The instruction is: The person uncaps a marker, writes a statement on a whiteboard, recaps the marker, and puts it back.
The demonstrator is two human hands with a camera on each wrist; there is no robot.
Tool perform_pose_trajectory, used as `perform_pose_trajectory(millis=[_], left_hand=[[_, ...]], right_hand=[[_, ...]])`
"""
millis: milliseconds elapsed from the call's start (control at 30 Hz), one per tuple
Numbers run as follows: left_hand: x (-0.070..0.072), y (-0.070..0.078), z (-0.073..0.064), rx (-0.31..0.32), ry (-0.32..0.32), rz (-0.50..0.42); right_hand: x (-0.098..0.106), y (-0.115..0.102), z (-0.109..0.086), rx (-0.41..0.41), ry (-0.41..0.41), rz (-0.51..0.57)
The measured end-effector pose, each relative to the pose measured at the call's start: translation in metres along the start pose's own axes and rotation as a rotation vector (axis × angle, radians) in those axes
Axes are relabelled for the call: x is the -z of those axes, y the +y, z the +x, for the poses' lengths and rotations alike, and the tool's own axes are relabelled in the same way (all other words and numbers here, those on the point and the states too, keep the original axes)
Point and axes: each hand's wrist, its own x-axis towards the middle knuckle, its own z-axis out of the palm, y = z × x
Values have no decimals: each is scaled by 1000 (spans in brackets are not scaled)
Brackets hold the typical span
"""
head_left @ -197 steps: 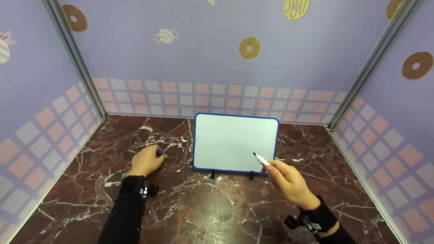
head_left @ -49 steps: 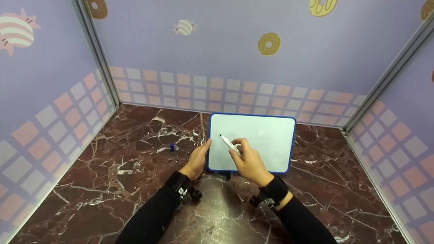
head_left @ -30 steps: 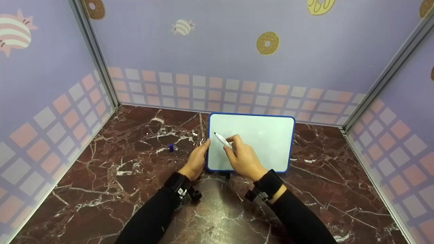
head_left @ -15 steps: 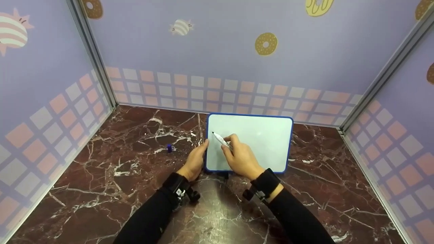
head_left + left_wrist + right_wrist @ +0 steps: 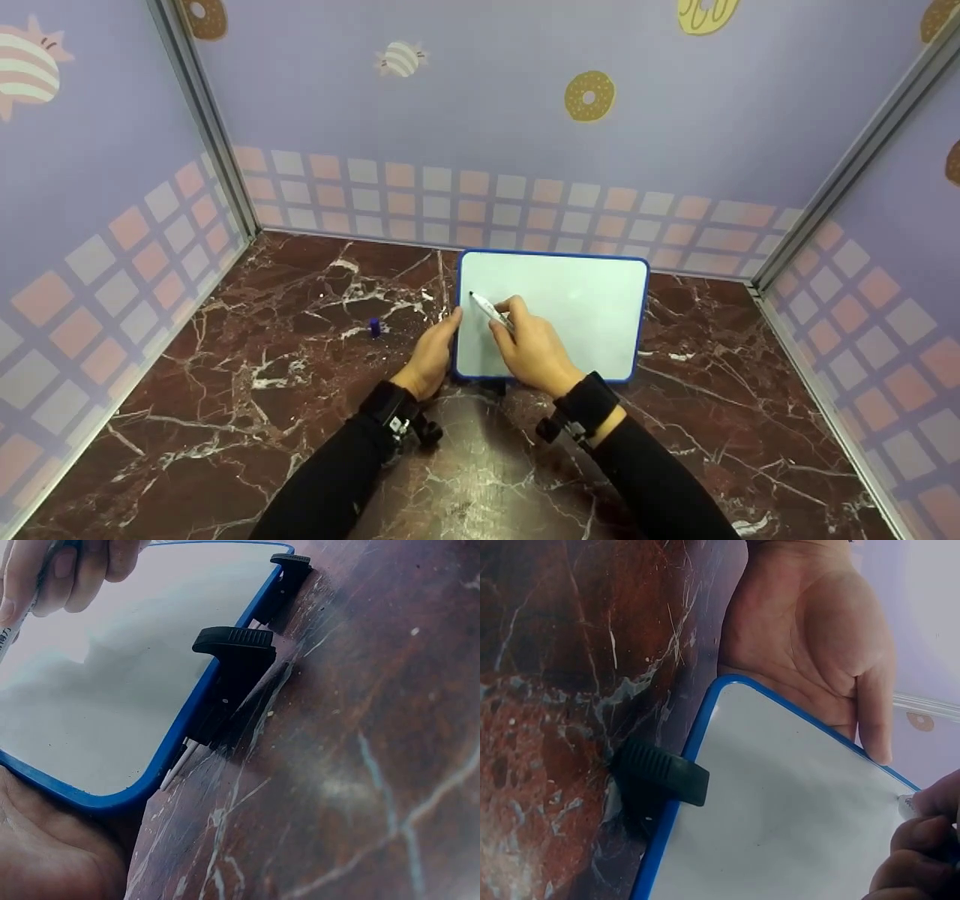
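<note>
A blue-framed whiteboard [image 5: 581, 311] stands leaning back on black feet. My left hand [image 5: 430, 356] holds its left edge; in the right wrist view that left hand [image 5: 802, 637] has its thumb along the blue rim and its other fingers hidden behind the board. Between thumb and fingers, my right hand [image 5: 536, 349] pinches a white marker [image 5: 486, 306], its dark tip at the upper left part of the board. The left wrist view shows the right hand's curled fingers [image 5: 84, 581] over the white surface. A purple marker cap [image 5: 375, 328] stands on the table, left of the board.
A dark red marbled table [image 5: 285, 435] extends all around, bounded by lilac panels [image 5: 480, 112] at the back and sides. One black foot [image 5: 236, 649] juts forward at the board's lower edge, below the hands.
Earlier the left hand held the cap at the left; the cap now stands on the table and that hand holds the board. The marker has moved left and up, staying still over the last half second.
</note>
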Motion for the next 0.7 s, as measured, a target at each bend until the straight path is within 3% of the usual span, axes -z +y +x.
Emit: perform_pose_trajectory(millis=[700], left_hand=[[0,0,0,15,-11,-19]], right_hand=[[-4,4,-9,24,-25,-12]])
